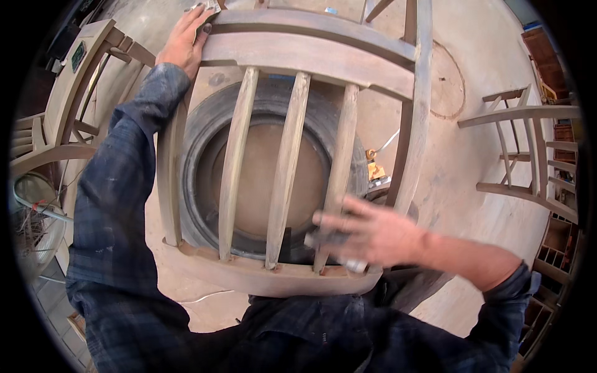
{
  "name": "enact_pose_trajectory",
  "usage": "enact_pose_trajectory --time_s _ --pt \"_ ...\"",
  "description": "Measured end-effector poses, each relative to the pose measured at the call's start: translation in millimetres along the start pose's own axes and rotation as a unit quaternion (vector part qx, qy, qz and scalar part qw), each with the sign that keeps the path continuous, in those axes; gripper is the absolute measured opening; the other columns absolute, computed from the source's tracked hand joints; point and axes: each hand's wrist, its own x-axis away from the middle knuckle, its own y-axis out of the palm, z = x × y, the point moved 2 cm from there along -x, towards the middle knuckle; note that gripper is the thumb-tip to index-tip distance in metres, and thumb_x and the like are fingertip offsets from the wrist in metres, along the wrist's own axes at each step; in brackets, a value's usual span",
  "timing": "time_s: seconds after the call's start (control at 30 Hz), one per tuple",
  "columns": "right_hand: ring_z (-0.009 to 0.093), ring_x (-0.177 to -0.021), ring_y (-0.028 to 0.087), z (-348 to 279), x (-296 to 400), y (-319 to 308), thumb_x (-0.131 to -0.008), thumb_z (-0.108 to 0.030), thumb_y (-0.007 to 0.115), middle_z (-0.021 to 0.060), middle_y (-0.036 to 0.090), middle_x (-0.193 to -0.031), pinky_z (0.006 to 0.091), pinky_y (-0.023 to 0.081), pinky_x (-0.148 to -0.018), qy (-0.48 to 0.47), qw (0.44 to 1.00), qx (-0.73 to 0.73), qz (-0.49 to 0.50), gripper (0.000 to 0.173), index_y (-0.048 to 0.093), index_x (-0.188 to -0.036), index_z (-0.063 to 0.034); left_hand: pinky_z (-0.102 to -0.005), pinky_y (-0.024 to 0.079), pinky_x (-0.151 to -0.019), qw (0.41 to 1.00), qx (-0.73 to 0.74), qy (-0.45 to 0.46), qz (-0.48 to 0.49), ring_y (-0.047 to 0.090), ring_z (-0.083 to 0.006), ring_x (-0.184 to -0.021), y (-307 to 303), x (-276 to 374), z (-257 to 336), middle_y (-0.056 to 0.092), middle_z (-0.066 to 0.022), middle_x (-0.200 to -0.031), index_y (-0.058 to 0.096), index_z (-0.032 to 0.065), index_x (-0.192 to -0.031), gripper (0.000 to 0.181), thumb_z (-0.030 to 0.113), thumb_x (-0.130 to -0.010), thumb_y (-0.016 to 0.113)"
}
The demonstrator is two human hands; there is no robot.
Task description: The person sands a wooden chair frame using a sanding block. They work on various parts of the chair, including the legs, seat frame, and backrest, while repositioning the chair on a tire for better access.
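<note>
A bare wooden chair with a slatted back (310, 51) lies tilted before me, its curved rail close to my lap. My left hand (184, 44) grips the far left corner, with a folded sheet, apparently sandpaper (213, 5), between thumb and fingers. Motion blurs my right hand (373, 233), which is at the lower part of the right slat (343, 140). Against that slat it holds a greyish, pale-edged sheet (322, 239), too blurred to name surely. Two more slats, the middle one (288, 163) and the left one (238, 163), run alongside.
Under the chair back lies a black rubber tire (205, 121) on the concrete floor. More wooden chairs stand at the left (70, 112) and right (513, 116). An orange-and-silver tool (375, 171) lies beside the tire. Bins or crates (552, 238) line the right edge.
</note>
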Motion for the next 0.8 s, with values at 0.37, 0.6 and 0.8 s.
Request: enact_pose_trajectory --time_s 0.37,0.6,0.8 --pt "0.026 -0.146 0.046 -4 2 14 -0.079 -0.021 0.073 0.0120 0.061 -0.143 0.0547 0.026 -0.128 0.099 0.986 -0.033 0.133 0.043 0.072 -0.121 -0.0115 -0.0417 0.031 -0.124 1.000 -0.003 -0.011 -0.019 0.039 -0.0370 -0.149 -19 7 -19 0.048 -0.0164 -0.157 0.055 0.0132 -0.147 0.040 0.024 -0.109 0.050" --pt "0.028 -0.148 0.044 -85 -2 61 -0.072 -0.008 0.074 0.0190 0.065 -0.135 0.0561 0.023 -0.128 0.148 0.951 -0.251 0.104 0.069 0.060 -0.140 -0.0017 -0.0386 0.027 -0.125 1.000 0.007 0.030 -0.006 0.036 -0.0325 -0.152 5 1 -28 0.045 -0.0136 -0.161 0.051 0.0125 -0.152 0.046 0.034 -0.111 0.047" --pt "0.026 -0.146 0.046 -93 64 70 -0.075 -0.014 0.075 0.0072 0.071 -0.127 0.0577 0.026 -0.124 0.196 0.958 -0.198 0.066 0.069 0.060 -0.142 -0.0064 -0.0416 0.033 -0.123 1.000 0.016 0.023 0.011 0.042 -0.0356 -0.147 -2 4 -13 0.049 -0.0167 -0.156 0.058 0.0133 -0.145 0.041 0.015 -0.105 0.057"
